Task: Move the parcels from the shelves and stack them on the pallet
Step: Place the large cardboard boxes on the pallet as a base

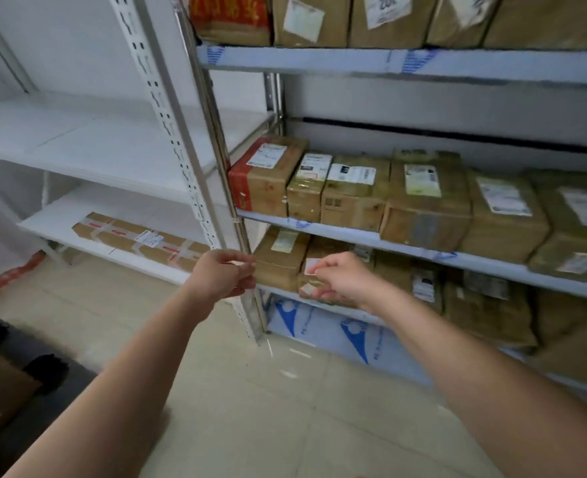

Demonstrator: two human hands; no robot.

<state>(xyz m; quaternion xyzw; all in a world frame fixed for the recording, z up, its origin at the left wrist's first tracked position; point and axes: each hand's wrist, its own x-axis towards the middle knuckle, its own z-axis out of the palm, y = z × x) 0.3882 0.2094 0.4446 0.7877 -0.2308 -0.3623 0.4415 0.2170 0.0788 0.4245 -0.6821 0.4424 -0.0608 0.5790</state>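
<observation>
**Reaching for the lower shelf**

Brown cardboard parcels with white labels point(426, 198) fill my grey metal shelving point(388, 62); I count six on the middle tier. Pale tiled floor point(285, 408) lies open below. My right hand point(340, 279) grips a small taped parcel point(314, 284) at the shelf edge; my left hand point(224, 274) is curled, holding nothing.

Beige tiled floor point(250, 408) is spreading out below the grip, reflecting light in glossy patches. Red strip point(16, 274) is lying on it, far left of the grip. White wall point(60, 46) is standing above-left, behind.
</observation>
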